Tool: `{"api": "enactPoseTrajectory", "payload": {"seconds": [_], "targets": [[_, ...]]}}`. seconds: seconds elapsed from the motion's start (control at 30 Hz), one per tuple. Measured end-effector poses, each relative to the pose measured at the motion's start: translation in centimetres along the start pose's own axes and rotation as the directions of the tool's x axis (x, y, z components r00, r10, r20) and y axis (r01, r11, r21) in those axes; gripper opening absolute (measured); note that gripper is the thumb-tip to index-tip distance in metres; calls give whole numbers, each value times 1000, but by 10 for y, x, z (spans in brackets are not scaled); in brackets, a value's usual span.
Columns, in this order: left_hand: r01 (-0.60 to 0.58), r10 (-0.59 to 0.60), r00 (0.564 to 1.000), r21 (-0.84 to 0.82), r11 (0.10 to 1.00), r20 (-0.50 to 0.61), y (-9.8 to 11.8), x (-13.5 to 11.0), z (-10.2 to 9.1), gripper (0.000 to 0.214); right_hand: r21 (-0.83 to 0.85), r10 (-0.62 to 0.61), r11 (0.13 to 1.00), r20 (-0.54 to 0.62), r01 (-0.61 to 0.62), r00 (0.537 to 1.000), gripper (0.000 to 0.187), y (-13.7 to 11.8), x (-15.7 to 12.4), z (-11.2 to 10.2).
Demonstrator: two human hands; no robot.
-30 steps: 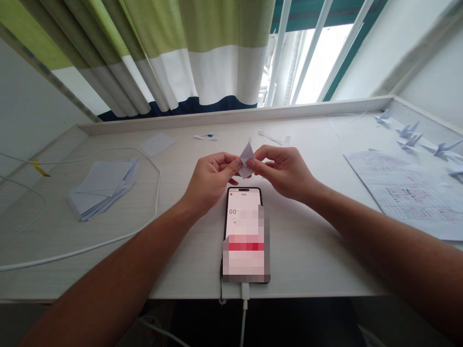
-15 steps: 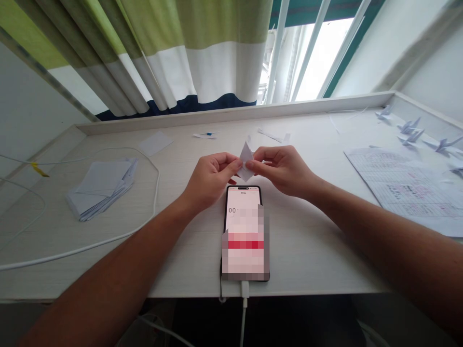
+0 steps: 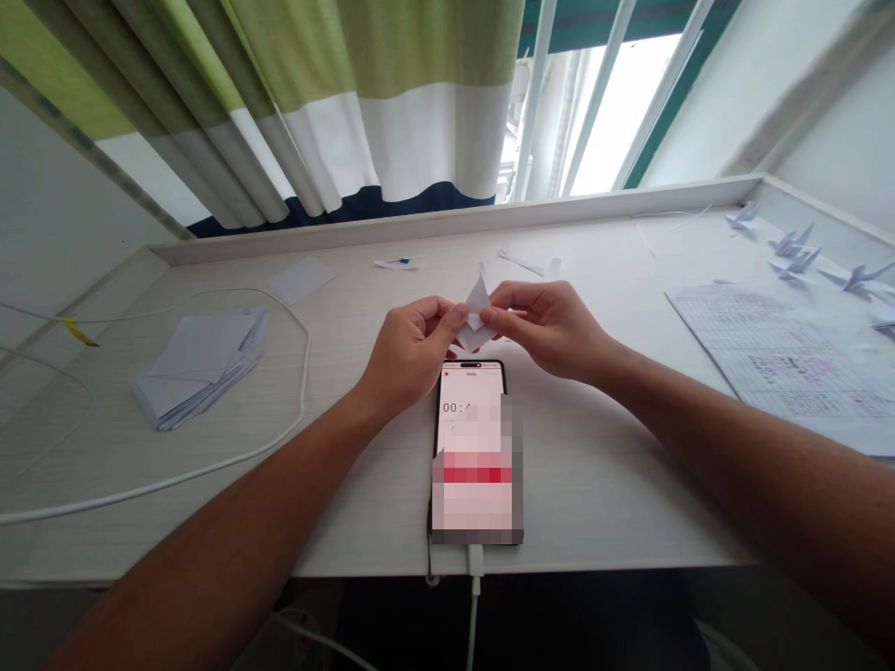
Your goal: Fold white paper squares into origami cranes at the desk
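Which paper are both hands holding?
The small folded paper, pinched by the left hand and right hand; the paper stack and marked sheet lie on the desk.

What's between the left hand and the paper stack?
In the head view, a loop of white cable on the table runs between left hand and paper stack.

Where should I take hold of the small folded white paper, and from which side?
Probably pinch the small folded white paper at its wide middle, from left and right, where the left grip and right grip hold it: its top narrows to a point.
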State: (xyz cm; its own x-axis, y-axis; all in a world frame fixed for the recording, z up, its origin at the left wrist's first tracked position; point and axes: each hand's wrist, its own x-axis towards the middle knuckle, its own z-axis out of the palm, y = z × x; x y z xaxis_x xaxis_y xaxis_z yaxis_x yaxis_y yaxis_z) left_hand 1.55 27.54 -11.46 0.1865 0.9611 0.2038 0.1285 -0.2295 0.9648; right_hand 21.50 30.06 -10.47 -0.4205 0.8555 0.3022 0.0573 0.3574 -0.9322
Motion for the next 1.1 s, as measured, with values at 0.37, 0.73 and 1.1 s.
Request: {"api": "enactPoseTrajectory", "payload": {"seconds": [0.37, 0.73, 1.1], "targets": [[65, -64, 998, -38, 997, 28, 5, 0, -1, 39, -95, 28, 995, -26, -31, 999, 40, 0, -1, 0], [95, -93, 995, -52, 994, 45, 4, 1, 0, 43, -52, 52, 997, -8, -52, 999, 40, -1, -2, 3], [85, -81, 996, -79, 993, 44, 3, 0, 1, 40, -68, 26, 997, -34, -28, 999, 38, 0, -3, 3]]}}
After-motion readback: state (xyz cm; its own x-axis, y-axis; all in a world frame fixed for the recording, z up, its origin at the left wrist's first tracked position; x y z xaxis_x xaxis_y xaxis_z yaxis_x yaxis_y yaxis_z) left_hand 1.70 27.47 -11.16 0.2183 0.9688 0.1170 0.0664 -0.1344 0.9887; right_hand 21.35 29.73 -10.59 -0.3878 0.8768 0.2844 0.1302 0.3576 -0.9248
